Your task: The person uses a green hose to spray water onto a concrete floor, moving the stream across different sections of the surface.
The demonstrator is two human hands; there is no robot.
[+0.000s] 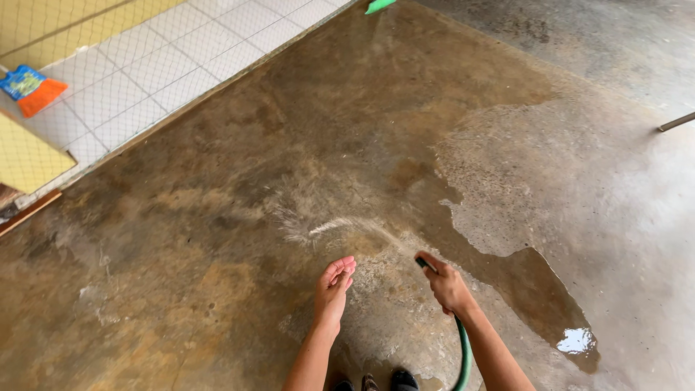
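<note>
Two hands: left hand (333,286), right hand (445,286). One green hose (463,355). One water spray (340,226). One orange-blue packet (30,88). One green object (378,6) at top edge. One metal rod (677,122). One puddle (577,340).

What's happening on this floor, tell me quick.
A person stands on a concrete floor and hoses it down. The right hand grips the end of a green hose, thumb over the nozzle, and a spray of water fans out to the left. The left hand is held open beside it, holding nothing. Much of the floor is wet and brown, with a puddle to the right; the far right part looks drier and grey.
</note>
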